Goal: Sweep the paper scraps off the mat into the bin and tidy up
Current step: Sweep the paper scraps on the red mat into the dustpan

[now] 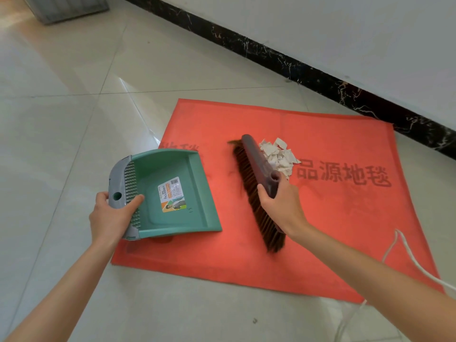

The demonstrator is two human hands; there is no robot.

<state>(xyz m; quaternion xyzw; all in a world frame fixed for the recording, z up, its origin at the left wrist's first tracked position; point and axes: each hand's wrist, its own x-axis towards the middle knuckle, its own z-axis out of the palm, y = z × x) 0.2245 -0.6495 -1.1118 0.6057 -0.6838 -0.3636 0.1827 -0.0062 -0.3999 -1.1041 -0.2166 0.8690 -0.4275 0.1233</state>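
Landmark: red-orange rectangular floor mat point(333, 218) with dark printed characters, lying on glossy pale floor tiles point(61, 119), its far right corner near the black marble-pattern skirting board point(320, 80).

Left hand point(111, 215): fingers clamped on the grey back edge of a green plastic dustpan point(172, 191), thumb behind the edge, fingertips over the grey comb teeth. Pan sits at the mat's left edge, its rear half out over the tiles, open mouth facing across the mat to the right. Printed label stuck inside the pan. No scraps visible in it.

Right hand point(281, 203): fingers wrapped around the grey-brown plastic back of a long brush head with brown bristles point(256, 188), gripping near the handle socket. Brush lies roughly mid-mat, running near-to-far, bristles pointing towards the dustpan. Bristles look blurred.

Pile of torn white paper scraps point(278, 156): on the mat, touching the brush's right side, i.e. the side away from the pan. Brush sits between pile and pan.

White cord point(404, 253) crosses the mat's near right corner and trails off onto the tiles.

Grey slatted container point(71, 8): well beyond the mat's far left, top corner of view, mostly cropped.
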